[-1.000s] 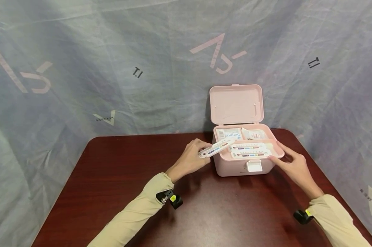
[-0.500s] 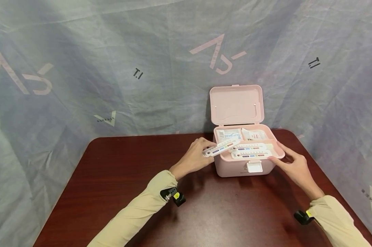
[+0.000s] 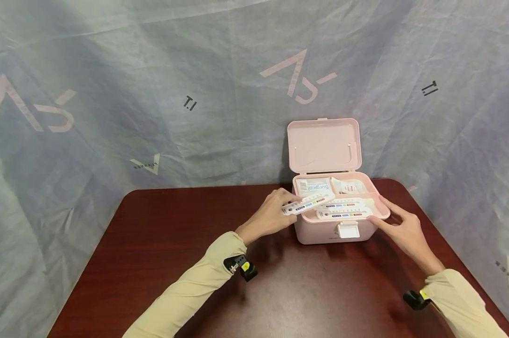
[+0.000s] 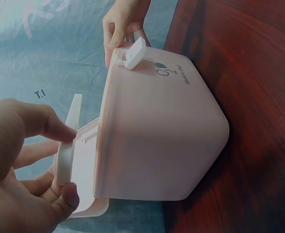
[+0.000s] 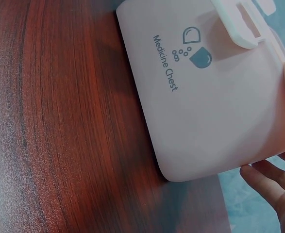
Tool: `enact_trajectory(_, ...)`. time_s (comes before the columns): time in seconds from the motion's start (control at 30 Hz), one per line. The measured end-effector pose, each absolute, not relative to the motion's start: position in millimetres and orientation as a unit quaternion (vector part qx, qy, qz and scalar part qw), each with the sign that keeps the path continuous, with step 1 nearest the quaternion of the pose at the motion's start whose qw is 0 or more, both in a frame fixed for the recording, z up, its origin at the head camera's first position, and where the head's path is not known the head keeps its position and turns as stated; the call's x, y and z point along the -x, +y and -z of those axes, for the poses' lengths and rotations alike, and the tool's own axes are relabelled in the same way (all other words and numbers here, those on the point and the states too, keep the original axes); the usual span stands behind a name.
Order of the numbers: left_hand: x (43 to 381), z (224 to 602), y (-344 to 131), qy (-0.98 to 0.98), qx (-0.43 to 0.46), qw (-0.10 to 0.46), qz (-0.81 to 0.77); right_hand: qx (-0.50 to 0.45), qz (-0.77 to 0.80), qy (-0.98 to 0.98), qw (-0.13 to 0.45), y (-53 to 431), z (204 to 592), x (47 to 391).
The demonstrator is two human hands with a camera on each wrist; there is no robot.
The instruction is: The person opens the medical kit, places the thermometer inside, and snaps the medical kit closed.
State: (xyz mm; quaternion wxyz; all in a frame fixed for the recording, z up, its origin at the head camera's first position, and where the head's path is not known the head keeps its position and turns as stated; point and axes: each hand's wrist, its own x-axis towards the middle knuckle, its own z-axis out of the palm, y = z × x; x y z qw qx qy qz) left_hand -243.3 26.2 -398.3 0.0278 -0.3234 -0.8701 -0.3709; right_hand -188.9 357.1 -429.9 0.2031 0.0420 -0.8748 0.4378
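Note:
Toward the right of the table stands a pink medicine chest [image 3: 315, 233] with its lid [image 3: 323, 146] raised. My left hand [image 3: 273, 215] pinches a white thermometer [image 3: 310, 203] with a coloured scale between thumb and fingers, tilted over the chest's left rim. In the left wrist view that thermometer [image 4: 65, 162] shows edge-on beside the chest. Two similar thermometers, a rear one [image 3: 347, 203] and a front one [image 3: 345, 214], lie in the front compartment. My right hand [image 3: 406, 232] grips the chest's right front corner, thumb at the rim and fingers [image 5: 263, 182] along the side.
Behind the divider, a packet marked "Surgical" [image 3: 311, 186] lies left and another white packet [image 3: 348, 185] right. A white latch [image 3: 348, 230] hangs open on the chest's front. A grey printed curtain [image 3: 220, 117] stands behind the dark red wooden table [image 3: 170, 225].
My left hand has moved right with the thermometer, bringing it farther over the chest. The right hand stays at the chest's corner.

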Motion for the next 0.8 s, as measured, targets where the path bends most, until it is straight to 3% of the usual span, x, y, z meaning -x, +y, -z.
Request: enact_trajectory(0.8, 253, 392, 37, -0.873, 0.356, 0.037, 0.331, -0.033, -0.415, -0.887, 0.202, 378, 454, 206)
